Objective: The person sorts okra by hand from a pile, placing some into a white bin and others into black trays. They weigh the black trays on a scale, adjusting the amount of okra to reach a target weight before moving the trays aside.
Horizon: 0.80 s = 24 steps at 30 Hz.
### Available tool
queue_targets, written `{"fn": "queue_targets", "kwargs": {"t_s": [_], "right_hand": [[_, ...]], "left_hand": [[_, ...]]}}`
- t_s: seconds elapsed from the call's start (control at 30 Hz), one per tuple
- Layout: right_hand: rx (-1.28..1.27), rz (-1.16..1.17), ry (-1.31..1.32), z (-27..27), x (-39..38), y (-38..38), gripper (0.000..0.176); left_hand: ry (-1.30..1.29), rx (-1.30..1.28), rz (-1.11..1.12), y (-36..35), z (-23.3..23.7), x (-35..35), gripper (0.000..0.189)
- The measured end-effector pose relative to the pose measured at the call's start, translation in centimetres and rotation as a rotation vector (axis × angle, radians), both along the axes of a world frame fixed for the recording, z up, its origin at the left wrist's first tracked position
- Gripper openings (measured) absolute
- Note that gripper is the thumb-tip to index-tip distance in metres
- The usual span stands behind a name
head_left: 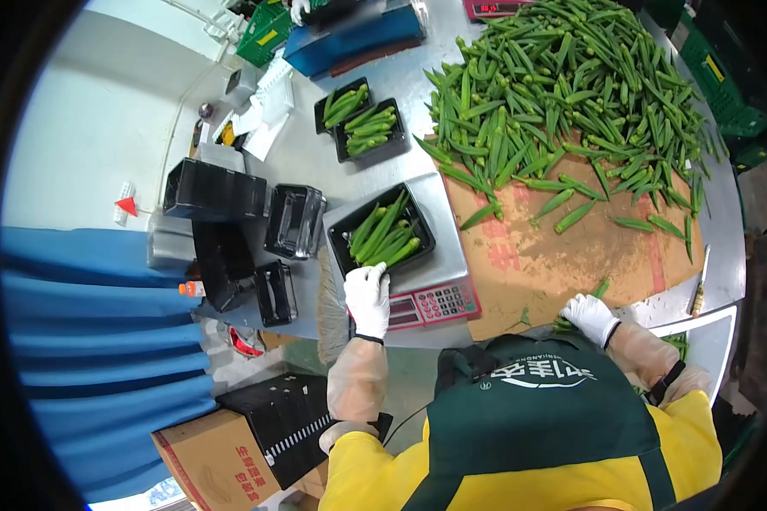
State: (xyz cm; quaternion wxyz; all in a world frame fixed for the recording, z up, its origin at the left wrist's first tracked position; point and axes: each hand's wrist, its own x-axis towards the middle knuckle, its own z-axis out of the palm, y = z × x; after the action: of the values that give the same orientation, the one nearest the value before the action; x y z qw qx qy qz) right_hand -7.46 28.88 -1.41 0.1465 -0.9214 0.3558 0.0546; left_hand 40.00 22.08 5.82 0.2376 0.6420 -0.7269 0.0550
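My left hand (367,300), in a white glove, is at the near edge of a black tray (426,243) on a scale (441,204). Its fingers are closed at the lower end of the okra (385,232) in that tray; whether they grip a pod is unclear. The scale's red panel with keys (439,302) faces me. Near the table's front edge, my right hand (590,318), also gloved, is curled beside a few okra pods on the cardboard (528,289). One pod shows above its fingers, and the fingertips are partly hidden.
A big okra heap (571,85) covers the back right. Two filled trays (371,130) stand behind the scale. Stacked black trays (217,189) and clear-sided ones (295,221) are at the left. A knife (701,285) lies at the right edge. Another person's gloved hand (300,10) shows at the back.
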Motion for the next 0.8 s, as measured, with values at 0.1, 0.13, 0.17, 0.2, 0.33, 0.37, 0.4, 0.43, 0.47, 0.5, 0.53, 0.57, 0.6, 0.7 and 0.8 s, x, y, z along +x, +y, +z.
{"fn": "queue_targets", "kwargs": {"t_s": [0.1,0.13,0.17,0.2,0.33,0.37,0.4,0.43,0.47,0.5,0.53,0.57,0.6,0.7,0.8], "right_hand": [[-0.002,-0.014,0.012,-1.3,0.0,-0.5,0.02],[0.073,-0.044,-0.05,0.6,0.2,-1.3,0.031],[0.162,-0.187,-0.136,0.7,0.1,-1.7,0.043],[0.319,-0.396,-0.191,1.3,0.5,-2.4,0.042],[0.844,-0.857,-0.598,3.4,0.9,-6.3,0.031],[0.931,-0.928,-0.683,4.6,1.2,-7.3,0.029],[1.124,-0.958,-0.919,6.1,1.9,-8.1,0.023],[1.164,-0.988,-0.978,7.3,2.6,-8.7,0.022],[1.206,-1.019,-1.036,8.2,3.3,-9.0,0.021],[1.248,-1.05,-1.096,8.6,3.9,-9.2,0.02],[1.182,-1.015,-1.071,7.9,4.3,-9.2,0.021],[1.138,-0.988,-1.009,7.7,4.6,-9.4,0.025],[1.157,-1.029,-1.086,7.8,5.2,-9.3,0.026],[1.198,-1.085,-1.198,7.5,5.9,-8.8,0.029],[1.243,-1.132,-1.305,7.8,6.3,-8.4,0.029]], "left_hand": [[0.066,-0.061,-0.041,-1.6,-0.3,0.4,0.031],[0.085,-0.079,-0.042,-2.4,0.0,0.3,0.031],[0.103,-0.096,-0.044,-3.3,0.6,0.4,0.031],[0.118,-0.126,-0.062,-4.4,1.1,0.6,0.03],[0.161,-0.214,-0.109,-10.9,1.4,2.4,0.028],[0.144,-0.234,-0.123,-12.9,1.2,3.0,0.027],[0.126,-0.254,-0.139,-15.0,1.0,3.5,0.027],[0.109,-0.275,-0.157,-17.2,0.8,4.0,0.026],[0.08,-0.246,-0.155,-19.4,0.4,4.7,0.026],[0.082,-0.264,-0.15,-21.4,-0.1,4.9,0.026],[0.078,-0.265,-0.149,-23.3,-0.4,5.1,0.025],[0.074,-0.267,-0.15,-25.3,-0.8,5.2,0.024],[0.056,-0.26,-0.159,-27.2,-1.5,5.5,0.023],[-0.051,-0.153,-0.119,-31.6,-4.2,6.8,0.022],[-0.064,-0.024,-0.06,-32.8,-6.2,8.0,0.028]]}}
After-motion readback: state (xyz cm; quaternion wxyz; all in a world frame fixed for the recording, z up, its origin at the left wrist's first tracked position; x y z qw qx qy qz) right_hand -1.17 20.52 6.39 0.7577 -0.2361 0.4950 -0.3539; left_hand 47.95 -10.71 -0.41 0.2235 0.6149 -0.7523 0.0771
